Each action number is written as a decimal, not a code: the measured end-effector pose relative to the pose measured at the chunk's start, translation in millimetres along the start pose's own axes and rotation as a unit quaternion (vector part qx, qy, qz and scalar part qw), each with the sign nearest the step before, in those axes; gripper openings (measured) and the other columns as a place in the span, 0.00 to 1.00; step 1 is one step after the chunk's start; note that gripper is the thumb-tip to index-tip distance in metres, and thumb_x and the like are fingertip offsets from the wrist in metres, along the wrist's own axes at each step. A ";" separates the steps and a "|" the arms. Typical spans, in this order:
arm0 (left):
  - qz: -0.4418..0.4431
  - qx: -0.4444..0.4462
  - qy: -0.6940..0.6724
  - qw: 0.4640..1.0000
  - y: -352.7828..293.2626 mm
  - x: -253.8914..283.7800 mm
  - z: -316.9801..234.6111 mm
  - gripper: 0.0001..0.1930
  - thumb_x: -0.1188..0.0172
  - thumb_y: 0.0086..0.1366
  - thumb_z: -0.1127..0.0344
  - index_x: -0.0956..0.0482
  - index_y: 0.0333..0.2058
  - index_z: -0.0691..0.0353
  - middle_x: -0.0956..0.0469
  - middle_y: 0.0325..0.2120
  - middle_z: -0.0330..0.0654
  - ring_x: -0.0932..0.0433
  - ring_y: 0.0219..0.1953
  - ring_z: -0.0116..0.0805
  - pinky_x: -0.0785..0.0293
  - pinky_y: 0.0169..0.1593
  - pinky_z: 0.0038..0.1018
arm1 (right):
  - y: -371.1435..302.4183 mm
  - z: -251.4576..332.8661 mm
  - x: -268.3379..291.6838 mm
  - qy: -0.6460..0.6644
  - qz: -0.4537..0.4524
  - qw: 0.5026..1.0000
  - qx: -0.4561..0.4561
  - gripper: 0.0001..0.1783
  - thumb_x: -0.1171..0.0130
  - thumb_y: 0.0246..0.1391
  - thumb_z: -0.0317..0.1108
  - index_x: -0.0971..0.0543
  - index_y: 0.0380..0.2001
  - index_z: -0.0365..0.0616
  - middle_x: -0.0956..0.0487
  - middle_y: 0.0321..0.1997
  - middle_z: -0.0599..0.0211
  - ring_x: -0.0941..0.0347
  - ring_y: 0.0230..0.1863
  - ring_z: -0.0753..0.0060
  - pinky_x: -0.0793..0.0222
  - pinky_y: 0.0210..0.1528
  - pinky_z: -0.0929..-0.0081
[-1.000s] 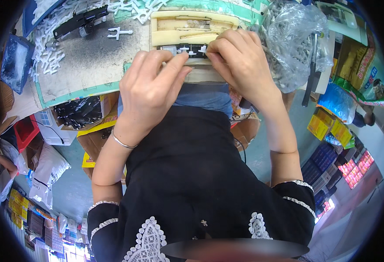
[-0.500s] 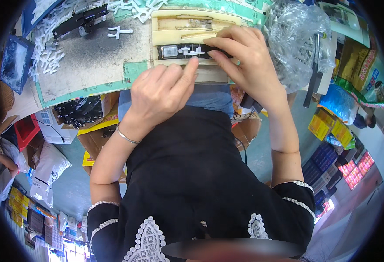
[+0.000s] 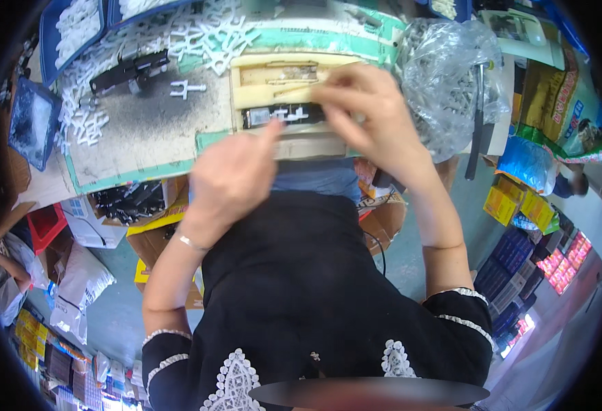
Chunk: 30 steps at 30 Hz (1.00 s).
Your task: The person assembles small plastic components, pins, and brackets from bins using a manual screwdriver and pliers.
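A long black plastic assembly (image 3: 316,116) lies in the near slot of a cream-coloured fixture (image 3: 246,95), with a clear rectangular window at its left end and small white plastic parts (image 3: 291,114) along its middle. My left hand (image 3: 236,171) is blurred; its index finger is stretched out to the white parts, and the others look curled, with nothing seen in them. Over the right end of the assembly, my right hand (image 3: 369,109) has its thumb and finger tips close together in a pinch. Blur hides anything between them. The fixture's far slot holds no black assembly.
White forked plastic parts (image 3: 225,41) are heaped at the back left, beside another black assembly (image 3: 129,74) and a single white fork (image 3: 187,89). Blue trays (image 3: 33,123) stand at the left. A clear plastic bag (image 3: 445,89) and a dark bar-like tool (image 3: 477,127) are at the right.
The whole view has shifted, so the bench sits lower. My left fingertip has moved left along the assembly. The right fingertips have shifted slightly away from it toward the far slot.
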<state>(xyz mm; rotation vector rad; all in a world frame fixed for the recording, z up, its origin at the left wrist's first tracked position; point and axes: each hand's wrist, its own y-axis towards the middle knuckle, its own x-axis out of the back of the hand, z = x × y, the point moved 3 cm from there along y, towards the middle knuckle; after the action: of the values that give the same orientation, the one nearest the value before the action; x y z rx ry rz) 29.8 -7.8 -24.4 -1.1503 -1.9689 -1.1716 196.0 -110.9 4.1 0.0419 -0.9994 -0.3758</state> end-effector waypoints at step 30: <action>-0.085 0.224 -0.084 0.967 2.4 56.8 45.5 0.09 0.44 0.57 0.81 0.22 0.37 0.67 0.25 0.30 0.46 0.24 0.30 0.36 0.29 0.34 0.24 | 17.0 -42.5 27.7 -0.235 0.106 0.962 -0.087 0.12 0.45 0.37 0.25 0.23 0.31 0.43 0.22 0.32 0.59 0.29 0.40 0.57 0.41 0.44 0.62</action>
<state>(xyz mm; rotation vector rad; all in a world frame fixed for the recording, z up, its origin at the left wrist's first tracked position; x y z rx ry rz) 3.4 55.0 1.1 -0.8787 -2.3428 -0.6637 249.4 -109.8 6.9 -0.3246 -1.4204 -0.2788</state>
